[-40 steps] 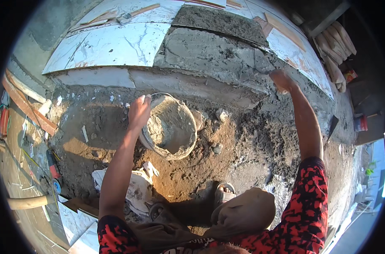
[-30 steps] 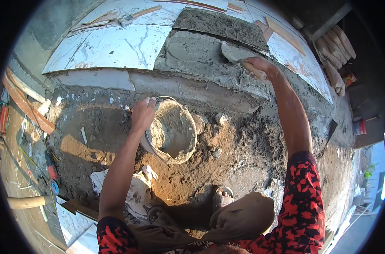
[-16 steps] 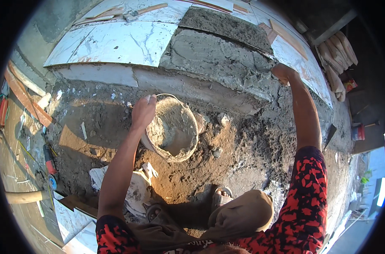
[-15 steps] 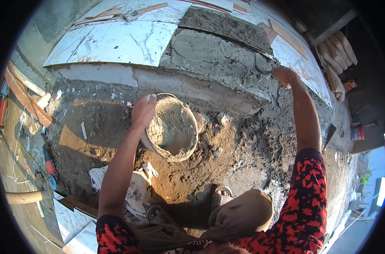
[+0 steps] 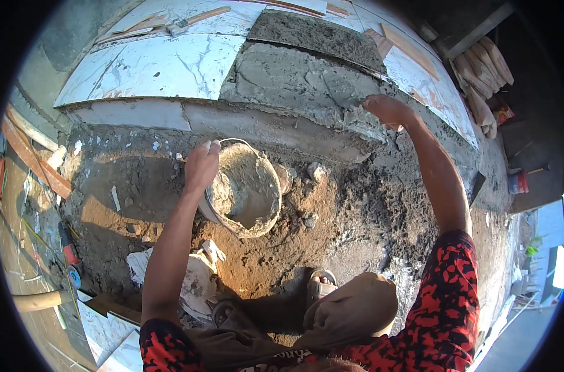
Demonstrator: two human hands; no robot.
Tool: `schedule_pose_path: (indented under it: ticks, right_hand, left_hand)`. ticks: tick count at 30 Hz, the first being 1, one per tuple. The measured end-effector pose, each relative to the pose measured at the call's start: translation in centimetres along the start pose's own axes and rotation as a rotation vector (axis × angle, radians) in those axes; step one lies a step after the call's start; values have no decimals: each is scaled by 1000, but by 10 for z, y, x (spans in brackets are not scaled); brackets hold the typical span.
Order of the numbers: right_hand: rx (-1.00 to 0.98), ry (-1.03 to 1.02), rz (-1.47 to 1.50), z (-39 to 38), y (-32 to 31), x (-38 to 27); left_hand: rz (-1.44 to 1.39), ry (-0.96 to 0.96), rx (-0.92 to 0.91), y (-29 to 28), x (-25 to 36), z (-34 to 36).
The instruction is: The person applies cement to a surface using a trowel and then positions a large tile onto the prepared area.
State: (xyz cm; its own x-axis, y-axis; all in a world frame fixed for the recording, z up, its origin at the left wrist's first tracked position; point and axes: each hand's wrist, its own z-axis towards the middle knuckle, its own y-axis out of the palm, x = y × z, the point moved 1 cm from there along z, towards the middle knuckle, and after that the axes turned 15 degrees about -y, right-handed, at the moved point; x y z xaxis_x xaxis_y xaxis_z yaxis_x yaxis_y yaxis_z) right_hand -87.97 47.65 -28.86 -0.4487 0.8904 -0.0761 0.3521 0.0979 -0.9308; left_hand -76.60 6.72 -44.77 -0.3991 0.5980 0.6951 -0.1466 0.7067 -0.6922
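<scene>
My left hand (image 5: 201, 165) grips the rim of a mortar-caked bucket (image 5: 248, 193) that stands tilted on the dirt in front of me. My right hand (image 5: 388, 110) is stretched out to the grey mortar bed (image 5: 294, 80) on the raised ledge and holds a trowel (image 5: 349, 99) whose blade lies flat on the wet mortar. White marble-look tiles (image 5: 158, 65) lie to the left of the mortar bed. A darker rough patch (image 5: 316, 34) lies behind it.
Sandy soil and stones (image 5: 331, 217) cover the ground around the bucket. My sandalled foot (image 5: 322, 285) and bent knee (image 5: 356, 304) are below. Wooden strips (image 5: 31, 158) lie at the left, more tiles (image 5: 424, 74) at the right, and a red can (image 5: 516, 181) at the far right.
My right hand has swept left along the mortar bed with the trowel. My left hand has stayed on the bucket rim.
</scene>
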Motion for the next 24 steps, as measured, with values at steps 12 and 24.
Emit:
schedule_pose_path:
  ticks: [12, 24]
  right_hand:
    - [219, 336, 943, -46, 45, 18]
    - [-10, -126, -197, 18, 17, 77]
  left_hand:
    - [46, 54, 75, 17, -3, 13]
    - [23, 63, -6, 26, 22, -8]
